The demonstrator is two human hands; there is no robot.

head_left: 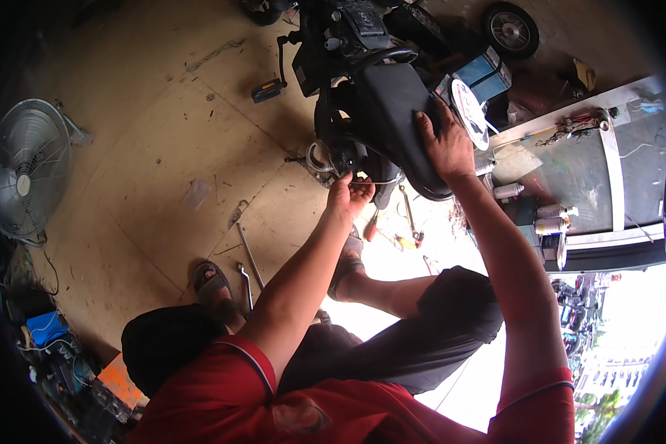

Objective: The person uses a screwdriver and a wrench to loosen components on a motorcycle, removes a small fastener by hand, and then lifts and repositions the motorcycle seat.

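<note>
Up at the top of my view, the dark scooter stands on the tan floor, and both of my hands are on it. My right hand lies flat on the black body panel, fingers spread a little and pressed against its upper right edge, thumb toward me; the panel runs down and left from under those fingers. My left hand is lower, just below the panel's bottom edge, beside the round metal part of the machine. Its fingers are curled up and inward around something small, but I cannot tell what they pinch, since the fingertips turn away from me. A thin wire runs right from that hand.

Below the left hand, a screwdriver with a red handle and a wrench lie on the floor near my sandalled foot. Two long wrenches lie beside my other foot. Far left stands a floor fan. A bicycle pedal lies left of the scooter.
</note>
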